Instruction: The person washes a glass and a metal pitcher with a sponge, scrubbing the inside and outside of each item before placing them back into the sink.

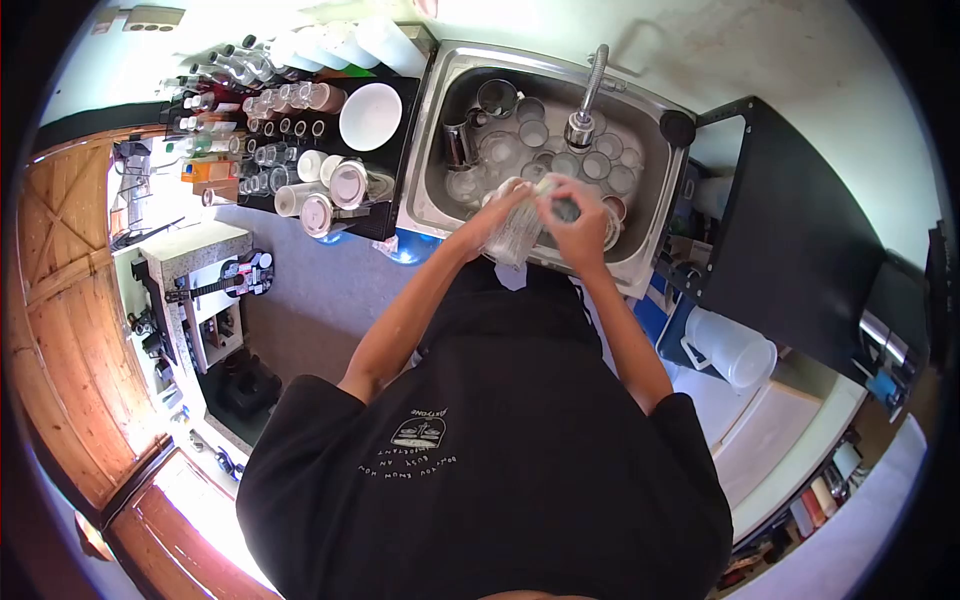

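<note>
The fingers of the left hand (497, 212) are wrapped round the side of a clear drinking glass (520, 232), which hangs tilted over the near edge of the sink (440, 150); the fingers of the right hand (577, 218) are bunched at the glass's mouth, pressed on something small and dark there, though what it is cannot be told; both hands meet just above the near rim, touching the same glass; just beyond the fingers the steel basin is packed with upright glasses (560, 150) and a couple of metal jugs (460, 140), and the tap (588, 95) rises over them from the far edge; off to the left-hand side of the fingers a dark draining board (395, 160) carries a white bowl (370, 115), upturned cups, small jars and rows of glasses, with bottles (225, 70) at its far end; to the right of the fingers stands a black cabinet (790, 240), and nearer the body a clear plastic jug (735, 345) sits on a white surface; below the forearms a black T-shirt (490, 460) fills the view; the floor is grey by the sink and turns to wooden boards (60, 330) far to the left; the wall behind the sink is pale.
</note>
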### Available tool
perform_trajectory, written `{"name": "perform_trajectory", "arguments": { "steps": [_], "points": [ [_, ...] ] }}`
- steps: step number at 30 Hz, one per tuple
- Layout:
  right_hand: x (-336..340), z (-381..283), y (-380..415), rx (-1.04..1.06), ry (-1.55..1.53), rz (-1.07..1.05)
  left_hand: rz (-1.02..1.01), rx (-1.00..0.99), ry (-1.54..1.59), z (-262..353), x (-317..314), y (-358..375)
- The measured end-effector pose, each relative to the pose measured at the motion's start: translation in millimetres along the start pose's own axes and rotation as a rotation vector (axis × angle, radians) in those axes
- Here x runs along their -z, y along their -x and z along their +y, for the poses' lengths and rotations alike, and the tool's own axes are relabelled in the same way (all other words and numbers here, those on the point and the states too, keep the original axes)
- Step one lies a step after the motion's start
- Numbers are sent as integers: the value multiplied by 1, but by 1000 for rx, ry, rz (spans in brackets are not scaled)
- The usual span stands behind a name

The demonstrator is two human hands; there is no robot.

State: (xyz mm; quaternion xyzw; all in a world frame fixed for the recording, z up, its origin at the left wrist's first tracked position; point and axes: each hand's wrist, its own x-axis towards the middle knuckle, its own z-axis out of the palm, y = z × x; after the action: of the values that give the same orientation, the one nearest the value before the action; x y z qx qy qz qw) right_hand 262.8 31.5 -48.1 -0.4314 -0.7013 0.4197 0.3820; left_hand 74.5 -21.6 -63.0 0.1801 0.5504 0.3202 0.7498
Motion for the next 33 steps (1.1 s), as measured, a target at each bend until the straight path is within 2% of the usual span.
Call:
{"name": "perform_trajectory", "arguments": {
  "steps": [2, 4, 7, 8, 11, 14, 20, 23, 26, 29, 33],
  "points": [
    [7, -7, 0, 55, 9, -69, 94, -183, -152, -15, -1, -7],
    [16, -1, 1, 36, -39, -121, 7, -157, -240, -2, -3, 1],
    [16, 50, -14, -386, -389, -164, -64, -150, -379, 8, -14, 13],
    [17, 76, -15, -506, -438, -303, -79, -160, -431, 9, -17, 13],
    [28, 67, -25, -335, -102, -471, -7, -216, -533, 1, -21, 4],
    [27, 87, -23, -464, -283, -526, 8, -262, -532, -12, -24, -2],
    [43, 88, -19, -543, -319, -552, 73, -207, -470, -16, -30, -7],
    [43, 92, -19, -539, -332, -529, 37, -163, -571, -6, -41, -7],
    [35, 118, -10, -634, -453, -552, 84, -116, -657, -16, -43, -18],
    [54, 108, -13, -767, -511, -464, 232, -22, -516, -19, -41, -28],
    [82, 112, -8, -919, -712, -276, 321, 43, 38, -22, -30, -51]
  ]
}}
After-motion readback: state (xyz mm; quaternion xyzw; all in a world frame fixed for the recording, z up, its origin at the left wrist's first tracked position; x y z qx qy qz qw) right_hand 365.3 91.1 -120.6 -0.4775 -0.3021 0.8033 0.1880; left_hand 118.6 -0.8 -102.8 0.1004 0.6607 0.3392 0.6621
